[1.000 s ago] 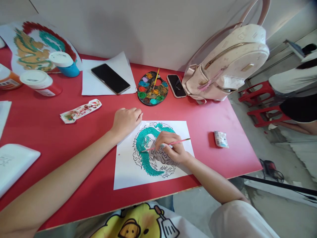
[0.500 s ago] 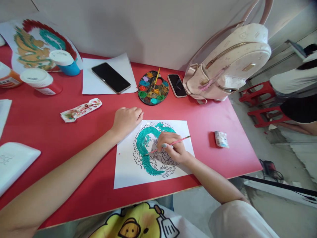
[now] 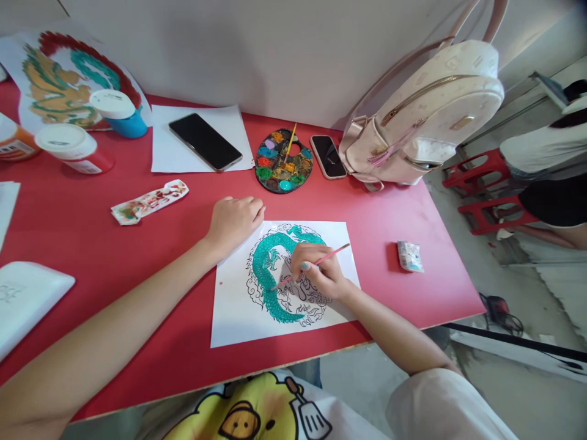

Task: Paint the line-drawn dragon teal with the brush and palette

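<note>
A white sheet (image 3: pixel 238 311) with a dragon outline, partly filled in teal (image 3: pixel 268 256), lies on the red table (image 3: pixel 114 263). My right hand (image 3: pixel 318 272) rests on the drawing and pinches a thin pink paintbrush (image 3: pixel 334 252), whose tip touches the paper near the dragon's middle. My left hand (image 3: pixel 233 221) lies curled on the sheet's upper left corner and holds it down, with nothing in its fingers.
A round palette (image 3: pixel 283 162) with a yellow brush, two phones (image 3: pixel 205 142) (image 3: pixel 328 157), a pink backpack (image 3: pixel 431 116), paint jars (image 3: pixel 76 148) (image 3: pixel 119 113), a stained strip (image 3: pixel 149 201) and a small packet (image 3: pixel 409 256) are on the table. A person sits at far right by red stools (image 3: pixel 481 171).
My right hand has shifted the brush slightly, its tip moving rightward and the handle tilting up. My left hand has stayed on the sheet's corner.
</note>
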Demonstrator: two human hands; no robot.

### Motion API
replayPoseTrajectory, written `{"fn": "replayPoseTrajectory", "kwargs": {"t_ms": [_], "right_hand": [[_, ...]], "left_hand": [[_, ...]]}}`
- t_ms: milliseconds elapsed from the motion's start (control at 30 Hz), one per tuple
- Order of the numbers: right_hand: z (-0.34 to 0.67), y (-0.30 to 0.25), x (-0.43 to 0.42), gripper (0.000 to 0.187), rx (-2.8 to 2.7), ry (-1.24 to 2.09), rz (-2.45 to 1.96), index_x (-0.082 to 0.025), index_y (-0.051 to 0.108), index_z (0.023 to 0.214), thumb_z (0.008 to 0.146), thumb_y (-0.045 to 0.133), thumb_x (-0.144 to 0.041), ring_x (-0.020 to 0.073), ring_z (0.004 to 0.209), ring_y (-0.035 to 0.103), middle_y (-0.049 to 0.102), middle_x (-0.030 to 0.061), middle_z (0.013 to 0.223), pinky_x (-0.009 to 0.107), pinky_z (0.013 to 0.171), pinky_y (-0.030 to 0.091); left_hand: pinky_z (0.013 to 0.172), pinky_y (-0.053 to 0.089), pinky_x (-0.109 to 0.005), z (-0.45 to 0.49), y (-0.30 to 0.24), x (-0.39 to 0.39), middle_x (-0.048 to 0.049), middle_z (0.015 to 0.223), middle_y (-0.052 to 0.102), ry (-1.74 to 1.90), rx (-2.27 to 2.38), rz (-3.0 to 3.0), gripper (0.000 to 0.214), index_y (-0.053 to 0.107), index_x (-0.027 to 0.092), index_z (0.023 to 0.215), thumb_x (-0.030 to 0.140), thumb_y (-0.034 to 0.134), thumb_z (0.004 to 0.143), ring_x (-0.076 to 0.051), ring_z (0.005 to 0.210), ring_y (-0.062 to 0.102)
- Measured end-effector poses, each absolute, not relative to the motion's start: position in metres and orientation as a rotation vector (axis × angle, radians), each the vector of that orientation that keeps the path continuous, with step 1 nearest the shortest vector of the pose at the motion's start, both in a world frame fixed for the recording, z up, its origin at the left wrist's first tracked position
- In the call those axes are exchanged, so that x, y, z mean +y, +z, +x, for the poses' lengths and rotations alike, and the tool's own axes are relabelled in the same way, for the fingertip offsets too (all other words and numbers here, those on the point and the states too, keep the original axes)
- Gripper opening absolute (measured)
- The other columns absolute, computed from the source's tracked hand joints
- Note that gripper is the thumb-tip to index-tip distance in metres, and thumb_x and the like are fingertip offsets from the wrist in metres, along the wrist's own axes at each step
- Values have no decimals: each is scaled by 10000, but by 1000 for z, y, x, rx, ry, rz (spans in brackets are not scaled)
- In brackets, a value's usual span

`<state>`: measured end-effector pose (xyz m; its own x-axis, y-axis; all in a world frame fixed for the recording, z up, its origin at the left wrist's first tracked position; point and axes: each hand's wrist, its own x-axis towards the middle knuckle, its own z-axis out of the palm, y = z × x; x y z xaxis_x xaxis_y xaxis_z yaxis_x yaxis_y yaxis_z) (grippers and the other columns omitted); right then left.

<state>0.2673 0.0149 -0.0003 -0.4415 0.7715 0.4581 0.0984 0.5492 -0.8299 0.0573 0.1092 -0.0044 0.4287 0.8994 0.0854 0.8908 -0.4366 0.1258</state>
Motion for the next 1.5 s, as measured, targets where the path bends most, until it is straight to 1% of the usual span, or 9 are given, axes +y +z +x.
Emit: {"fn": "replayPoseTrajectory", "kwargs": {"t_ms": [133,267,367,500,633,867,1033,1233,1500], "right_hand": [[268,0,15,476,-1880,937,-740,-219,687,784,1140,432,-405,190,685,668,714,42,697,348,717,544],[269,-1,15,527,-1881,978,-746,-220,643,739,1151,384,-421,179,642,655,690,35,654,334,676,540],[269,-1,15,495,-1877,947,-773,-214,658,783,1149,399,-423,187,700,685,720,49,708,336,707,546],[269,-2,15,507,-1872,962,-775,-217,640,761,1155,380,-403,175,654,673,709,40,689,322,681,541],[269,-1,16,500,-1911,927,-792,-214,687,831,1151,378,-441,197,736,708,753,70,770,360,741,570],[268,-1,16,492,-1914,928,-769,-221,695,817,1147,402,-439,196,718,689,724,49,721,359,744,571],[268,-2,16,460,-1903,910,-755,-218,713,853,1145,421,-422,192,744,700,752,53,770,347,748,566],[269,-3,16,504,-1958,897,-807,-224,713,854,1145,385,-473,200,746,701,747,57,760,366,764,582],[270,-3,16,468,-1965,906,-790,-220,716,877,1146,400,-437,203,773,716,776,68,806,361,784,588]], "left_hand": [[655,289,-382,56,-7,109,-122,819,759,266,1616,2606,393,713,182,871,265,372,1048,-232,711,653],[652,290,-379,55,-8,110,-113,808,754,310,1612,2598,377,696,195,844,266,386,1046,-229,706,654],[653,286,-378,55,-8,110,-111,809,755,315,1608,2587,364,688,196,832,264,402,1046,-228,707,658],[651,281,-383,56,-8,109,-117,816,755,285,1618,2589,374,697,188,849,268,394,1054,-237,716,665],[656,285,-381,56,-8,110,-115,816,755,271,1617,2601,379,710,185,867,266,391,1055,-236,721,668],[653,284,-383,57,-5,109,-123,818,757,253,1624,2590,383,721,182,877,260,390,1052,-239,723,672],[658,283,-388,56,-6,109,-130,834,762,263,1617,2591,384,714,179,874,263,386,1055,-249,739,682],[666,303,-382,57,-5,109,-124,810,750,258,1620,2584,389,729,183,888,269,387,1053,-243,725,670],[660,306,-384,56,-5,109,-123,805,749,294,1611,2567,371,709,186,860,265,398,1048,-250,727,679]]}}
